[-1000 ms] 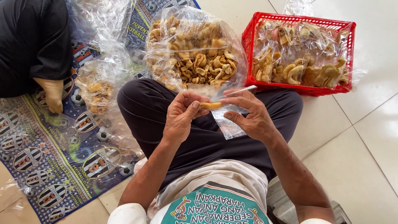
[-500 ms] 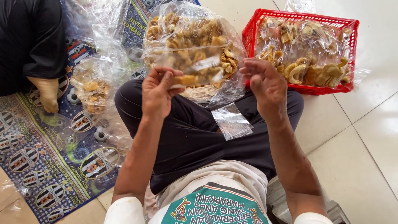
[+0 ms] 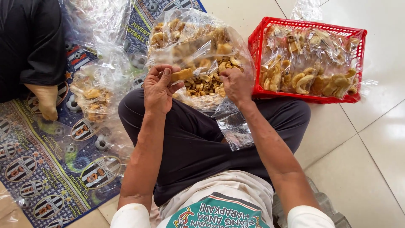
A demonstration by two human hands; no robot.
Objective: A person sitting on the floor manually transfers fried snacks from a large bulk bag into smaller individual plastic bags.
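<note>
fingers: left hand (image 3: 158, 86) pinched on a cracker piece (image 3: 182, 74), right hand (image 3: 237, 84) closed gripping the small clear bag (image 3: 198, 57)
cracker: long axis sideways, just left of bag mouth
nearer: left hand
behind: big cracker sack (image 3: 198, 38), red basket (image 3: 257, 38)

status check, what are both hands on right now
Left hand pinching a cracker. Right hand in the big bag. Small empty bag on lap.
</note>
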